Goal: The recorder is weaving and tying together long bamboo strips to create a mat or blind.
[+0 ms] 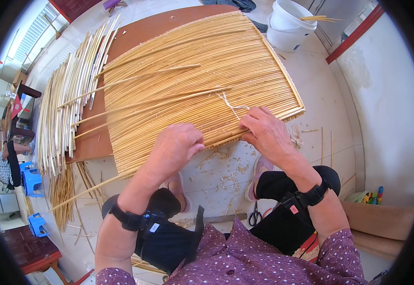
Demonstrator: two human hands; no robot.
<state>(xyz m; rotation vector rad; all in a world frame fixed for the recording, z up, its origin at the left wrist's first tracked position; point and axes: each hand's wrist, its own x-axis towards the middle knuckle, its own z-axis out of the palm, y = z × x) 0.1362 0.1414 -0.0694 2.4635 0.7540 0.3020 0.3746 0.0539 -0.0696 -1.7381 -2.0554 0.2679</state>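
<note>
A large mat of golden reed stalks [169, 80] lies on a brown table, its near edge in front of me. My right hand [266, 130] pinches the mat's near edge close to its right corner. White string [230, 103] lies in loose loops on the mat beside those fingers. Curled fingers close my left hand [180, 145] just at the near edge, further left; whatever is in them is hidden. Several loose reeds [154, 102] rest across the mat, their ends sticking out to the left. One long reed [81, 194] juts out past the near left corner.
Pale stalks [69, 99] are spread along the brown table's [97, 137] left end. White buckets [287, 26] stand at the far right. On the floor lie reed scraps [230, 171], a reed bundle [63, 199] and scissors [254, 216]. Blue stools [32, 179] and a seated person [2, 164] are at left.
</note>
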